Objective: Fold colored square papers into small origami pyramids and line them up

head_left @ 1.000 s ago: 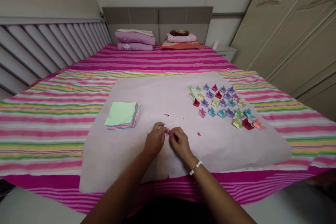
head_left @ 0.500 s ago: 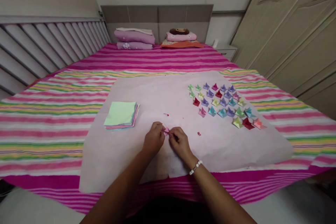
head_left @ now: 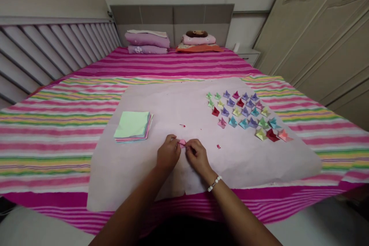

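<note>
Between my two hands is a small folded piece of pink paper (head_left: 182, 143), just above the pale sheet (head_left: 173, 103). My left hand (head_left: 168, 152) pinches its left edge between thumb and fingers. On the other side, my right hand (head_left: 198, 155), with a white bead bracelet at the wrist, pinches the right edge. Fingertips cover part of the folds. Beyond the hands lies a tiny red-tipped stick-like bit (head_left: 182, 125), and a small red scrap (head_left: 218, 146) rests to the right of my right hand.
A stack of square coloured paper (head_left: 132, 125), light green on top, sits at left. Several small folded paper boats (head_left: 236, 112) stand in rows at right. Everything rests on a bed with a striped cover (head_left: 52, 134); folded bedding (head_left: 147, 42) lies by the headboard.
The pink paper's outline has changed from pointed to flatter and more rounded between my fingertips. Both hands keep nearly the same place and grip.
</note>
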`<state>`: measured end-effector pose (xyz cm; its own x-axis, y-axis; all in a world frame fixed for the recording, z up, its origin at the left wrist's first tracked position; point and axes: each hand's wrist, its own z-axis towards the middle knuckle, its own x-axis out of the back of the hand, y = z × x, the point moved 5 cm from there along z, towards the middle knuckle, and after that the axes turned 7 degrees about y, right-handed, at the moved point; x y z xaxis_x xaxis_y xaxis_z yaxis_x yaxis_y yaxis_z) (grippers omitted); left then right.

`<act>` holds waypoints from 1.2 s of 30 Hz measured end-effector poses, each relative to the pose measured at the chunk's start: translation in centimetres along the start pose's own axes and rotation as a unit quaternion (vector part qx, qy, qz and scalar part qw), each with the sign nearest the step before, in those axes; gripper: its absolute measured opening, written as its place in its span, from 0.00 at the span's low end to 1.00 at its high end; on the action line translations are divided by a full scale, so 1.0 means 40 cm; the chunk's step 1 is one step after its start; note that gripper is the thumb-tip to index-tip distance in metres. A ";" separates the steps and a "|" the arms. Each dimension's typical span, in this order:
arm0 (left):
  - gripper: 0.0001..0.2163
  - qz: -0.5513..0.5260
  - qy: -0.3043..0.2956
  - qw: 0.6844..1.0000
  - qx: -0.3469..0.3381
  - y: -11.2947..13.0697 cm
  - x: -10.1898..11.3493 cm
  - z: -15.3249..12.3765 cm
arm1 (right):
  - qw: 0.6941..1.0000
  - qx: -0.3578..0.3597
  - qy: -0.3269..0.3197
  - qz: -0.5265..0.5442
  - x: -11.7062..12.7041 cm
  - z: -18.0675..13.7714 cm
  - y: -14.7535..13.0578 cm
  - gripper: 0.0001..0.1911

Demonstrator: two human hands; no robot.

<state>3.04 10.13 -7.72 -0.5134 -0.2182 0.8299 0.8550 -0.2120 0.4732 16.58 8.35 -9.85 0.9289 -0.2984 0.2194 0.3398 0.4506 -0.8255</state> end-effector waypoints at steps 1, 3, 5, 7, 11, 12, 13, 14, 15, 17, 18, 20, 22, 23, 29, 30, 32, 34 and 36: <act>0.10 0.002 0.001 1.000 0.002 -0.002 -0.002 0.000 | 1.000 -0.001 0.000 0.000 0.000 0.000 0.000 0.10; 0.10 0.005 0.000 1.000 0.005 -0.004 -0.006 0.001 | 1.000 -0.001 -0.001 0.001 -0.002 0.000 0.002 0.10; 0.10 0.005 -0.003 1.000 0.004 -0.003 -0.009 0.004 | 1.000 -0.001 -0.003 0.003 -0.003 0.000 0.003 0.10; 0.10 0.002 -0.010 1.000 -0.001 0.002 -0.011 0.008 | 1.000 -0.001 -0.004 0.004 -0.004 0.000 0.004 0.10; 0.11 -0.008 -0.031 0.999 -0.029 0.011 -0.015 0.010 | 1.000 -0.001 -0.002 0.005 -0.005 0.000 0.006 0.10; 0.12 -0.011 -0.037 0.999 -0.037 0.012 -0.016 0.009 | 1.000 -0.001 -0.002 0.005 -0.005 0.000 0.006 0.10; 0.12 -0.013 -0.042 0.998 -0.044 0.013 -0.017 0.007 | 1.000 0.000 -0.002 0.005 -0.006 0.000 0.006 0.10; 0.13 -0.015 -0.047 0.998 -0.051 0.013 -0.019 0.005 | 1.000 0.000 -0.002 0.005 -0.006 0.000 0.007 0.10; 0.13 -0.016 -0.051 0.997 -0.056 0.013 -0.021 0.003 | 1.000 0.000 -0.002 0.005 -0.006 0.000 0.007 0.10; 0.13 -0.019 -0.056 0.996 -0.065 0.014 -0.023 0.001 | 1.000 0.001 -0.002 0.004 -0.007 0.000 0.006 0.10; 0.12 -0.020 -0.057 0.996 -0.068 0.015 -0.024 0.000 | 1.000 0.002 -0.003 0.003 -0.007 0.001 0.006 0.10; 0.11 -0.025 -0.060 0.995 -0.074 0.016 -0.025 0.002 | 1.000 0.003 -0.004 0.001 -0.008 0.001 0.006 0.10; 0.11 -0.032 -0.064 0.994 -0.080 0.016 -0.025 0.005 | 1.000 0.004 -0.006 -0.002 -0.007 0.001 0.006 0.10; 0.12 -0.035 -0.065 0.994 -0.081 0.016 -0.025 0.007 | 1.000 0.005 -0.007 -0.003 -0.007 0.001 0.006 0.10; 0.11 -0.048 -0.066 0.994 -0.071 0.008 -0.023 0.015 | 1.000 0.018 -0.018 -0.009 -0.005 -0.001 0.002 0.09; 0.11 -0.047 -0.066 0.994 -0.069 0.008 -0.024 0.015 | 0.999 0.021 -0.023 -0.010 -0.006 -0.001 0.001 0.09; 0.11 -0.044 -0.062 0.995 -0.067 0.008 -0.024 0.014 | 0.999 0.026 -0.034 -0.016 -0.007 -0.001 -0.002 0.10; 0.11 -0.045 -0.056 0.995 -0.068 0.009 -0.023 0.013 | 0.998 0.030 -0.046 -0.025 -0.008 -0.002 -0.006 0.11; 0.10 -0.049 -0.051 0.995 -0.074 0.009 -0.021 0.011 | 0.997 0.035 -0.059 -0.039 -0.009 -0.002 -0.011 0.12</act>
<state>3.81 10.66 -8.13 -0.5775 -0.0936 0.8110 0.7772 -0.3670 0.5111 16.10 8.21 -9.60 0.9085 -0.2354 0.3452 0.4177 0.4888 -0.7659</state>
